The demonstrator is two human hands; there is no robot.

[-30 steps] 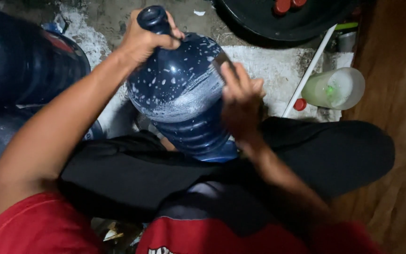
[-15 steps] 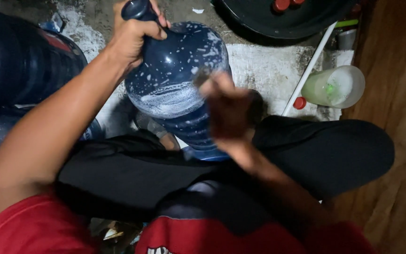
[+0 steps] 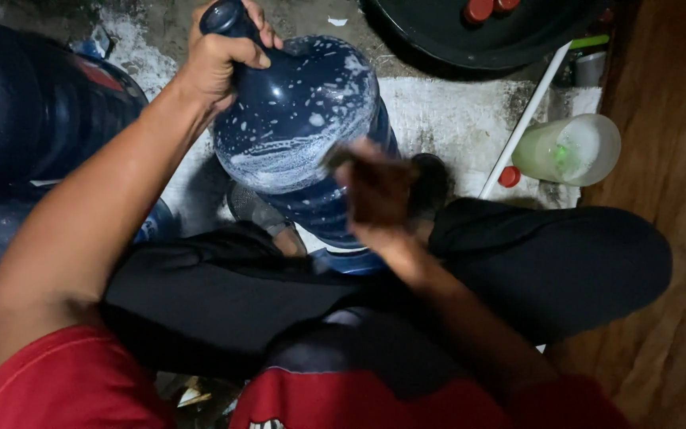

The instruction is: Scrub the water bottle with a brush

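A large dark blue water jug stands tilted between my knees, its shoulder flecked with white soap foam. My left hand is clenched around the jug's neck at the top of the frame. My right hand is blurred with motion against the jug's lower right side, with something small and flat under its fingers; I cannot tell what it is. My legs in black trousers frame the jug.
More dark blue jugs stand at the left. A black basin with red caps sits at the top. A translucent cup with green liquid, a white pipe and a red cap lie at right, beside a wooden surface.
My right hand has slid down the jug's side from the shoulder to its lower right. My left hand and the neck have shifted up and left, tilting the jug.
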